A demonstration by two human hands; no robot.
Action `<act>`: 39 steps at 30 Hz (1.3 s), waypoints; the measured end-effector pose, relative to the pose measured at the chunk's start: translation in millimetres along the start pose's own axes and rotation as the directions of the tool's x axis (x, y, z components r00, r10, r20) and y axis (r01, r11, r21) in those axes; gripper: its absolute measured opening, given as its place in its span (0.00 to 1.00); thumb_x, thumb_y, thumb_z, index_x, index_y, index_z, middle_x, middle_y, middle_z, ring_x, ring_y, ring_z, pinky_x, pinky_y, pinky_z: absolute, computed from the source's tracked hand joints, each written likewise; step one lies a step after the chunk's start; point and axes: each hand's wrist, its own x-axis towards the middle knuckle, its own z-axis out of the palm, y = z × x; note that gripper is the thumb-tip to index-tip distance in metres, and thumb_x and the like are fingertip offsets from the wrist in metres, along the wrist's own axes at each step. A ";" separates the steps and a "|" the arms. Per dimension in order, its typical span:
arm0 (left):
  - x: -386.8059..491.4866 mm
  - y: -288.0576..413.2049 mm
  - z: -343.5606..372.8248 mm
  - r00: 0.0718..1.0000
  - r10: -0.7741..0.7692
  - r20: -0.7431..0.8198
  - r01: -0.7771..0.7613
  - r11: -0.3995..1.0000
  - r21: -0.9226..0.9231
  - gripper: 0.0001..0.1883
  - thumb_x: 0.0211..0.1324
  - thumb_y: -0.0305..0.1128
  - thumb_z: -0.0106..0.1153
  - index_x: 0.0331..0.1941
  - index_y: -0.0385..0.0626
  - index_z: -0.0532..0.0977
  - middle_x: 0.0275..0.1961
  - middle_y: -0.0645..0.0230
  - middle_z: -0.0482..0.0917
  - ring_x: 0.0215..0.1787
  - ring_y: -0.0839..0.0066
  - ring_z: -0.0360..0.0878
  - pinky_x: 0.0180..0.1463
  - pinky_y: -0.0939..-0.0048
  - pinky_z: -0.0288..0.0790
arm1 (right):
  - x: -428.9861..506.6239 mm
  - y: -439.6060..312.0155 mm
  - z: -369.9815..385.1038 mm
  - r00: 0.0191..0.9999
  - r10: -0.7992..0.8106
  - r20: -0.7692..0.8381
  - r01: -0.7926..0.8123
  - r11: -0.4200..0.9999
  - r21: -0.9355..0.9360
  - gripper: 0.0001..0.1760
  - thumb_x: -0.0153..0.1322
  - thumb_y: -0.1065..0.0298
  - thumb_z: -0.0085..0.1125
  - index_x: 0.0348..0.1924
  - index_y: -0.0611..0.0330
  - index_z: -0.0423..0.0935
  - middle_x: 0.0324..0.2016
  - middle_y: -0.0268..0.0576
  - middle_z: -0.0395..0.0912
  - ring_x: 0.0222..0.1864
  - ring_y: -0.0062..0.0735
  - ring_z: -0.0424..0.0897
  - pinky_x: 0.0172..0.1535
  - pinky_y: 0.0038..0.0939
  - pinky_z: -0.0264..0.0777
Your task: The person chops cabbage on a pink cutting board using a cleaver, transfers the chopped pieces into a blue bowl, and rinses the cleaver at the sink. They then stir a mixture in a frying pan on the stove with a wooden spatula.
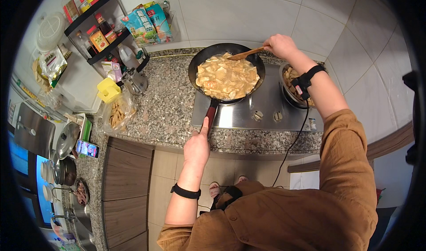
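A black frying pan [193, 71] rests over the left burner of a steel gas hob [229, 116]. Pale golden food pieces [226, 76], perhaps sliced tofu, fill it in a thin liquid. My left hand [197, 147] grips the pan's dark red handle [210, 112], its index finger stretched along the top. At the pan's far right, my right hand [281, 46] holds a wooden spatula [244, 54], whose blade lies against the food near the far rim. Below my right forearm stands a metal pan [283, 84] of brown food pieces, partly hidden by the arm.
A black shelf rack [96, 9] of sauce bottles stands on the back left. Near it are a yellow container [108, 89] and a plastic bag [118, 114] of brown strips. A phone [87, 148] leans by a lid [67, 140]. A black cable [293, 142] hangs from my right wrist.
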 end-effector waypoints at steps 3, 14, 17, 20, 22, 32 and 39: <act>-0.9 0.2 -0.7 1.000 0.006 -0.004 -0.005 1.000 0.016 0.41 0.57 0.22 0.52 0.76 0.62 0.56 0.39 0.49 0.81 0.35 0.53 0.86 0.39 0.53 0.81 | -3.7 3.4 -5.3 0.997 -0.040 0.060 0.039 0.999 0.014 0.11 0.72 0.56 0.61 0.44 0.41 0.87 0.36 0.41 0.86 0.40 0.44 0.84 0.42 0.43 0.79; 0.8 -2.2 0.3 1.000 0.002 0.008 -0.002 1.000 0.019 0.42 0.57 0.22 0.52 0.76 0.63 0.56 0.40 0.49 0.81 0.35 0.53 0.86 0.39 0.53 0.81 | 8.3 33.6 2.0 0.968 0.233 0.093 -0.244 0.958 0.148 0.12 0.74 0.54 0.60 0.46 0.42 0.87 0.42 0.42 0.86 0.45 0.44 0.83 0.47 0.43 0.78; 1.1 -1.9 0.9 1.000 -0.003 0.014 0.003 1.000 0.019 0.42 0.57 0.22 0.51 0.76 0.63 0.56 0.41 0.48 0.81 0.35 0.53 0.86 0.39 0.53 0.81 | 20.8 44.6 25.6 0.944 0.283 0.170 -0.316 0.923 0.220 0.13 0.74 0.53 0.61 0.46 0.45 0.87 0.39 0.43 0.86 0.43 0.43 0.83 0.46 0.42 0.77; 1.6 -1.8 1.2 1.000 -0.017 0.019 0.016 1.000 0.013 0.45 0.53 0.22 0.58 0.76 0.63 0.56 0.42 0.48 0.81 0.36 0.51 0.85 0.40 0.53 0.80 | 27.9 60.0 46.4 0.922 0.280 0.266 -0.363 0.864 0.348 0.14 0.73 0.54 0.62 0.45 0.51 0.87 0.33 0.41 0.86 0.36 0.36 0.84 0.44 0.39 0.76; 1.9 -1.6 0.8 1.000 -0.020 0.021 0.020 1.000 0.013 0.45 0.53 0.22 0.58 0.76 0.63 0.56 0.42 0.48 0.81 0.36 0.51 0.85 0.40 0.53 0.80 | 26.1 68.7 56.5 0.916 0.269 0.299 -0.386 0.793 0.470 0.14 0.72 0.57 0.63 0.44 0.55 0.87 0.28 0.39 0.86 0.32 0.31 0.83 0.43 0.36 0.76; 1.6 -0.9 -1.4 0.999 -0.017 0.032 0.017 1.000 0.015 0.40 0.59 0.21 0.49 0.76 0.63 0.56 0.41 0.49 0.82 0.38 0.53 0.86 0.42 0.53 0.81 | -8.5 25.6 31.3 0.978 0.095 0.188 -0.165 0.900 0.403 0.11 0.71 0.58 0.64 0.43 0.50 0.88 0.33 0.39 0.87 0.34 0.35 0.85 0.42 0.37 0.78; 3.4 -5.2 5.1 1.000 -0.018 0.020 0.018 1.000 0.001 0.48 0.48 0.23 0.63 0.76 0.62 0.56 0.41 0.50 0.81 0.37 0.52 0.85 0.41 0.53 0.80 | -58.4 -64.2 33.1 0.944 -0.318 -0.091 0.289 0.926 -0.243 0.07 0.66 0.70 0.56 0.33 0.56 0.83 0.30 0.45 0.79 0.33 0.41 0.84 0.36 0.40 0.78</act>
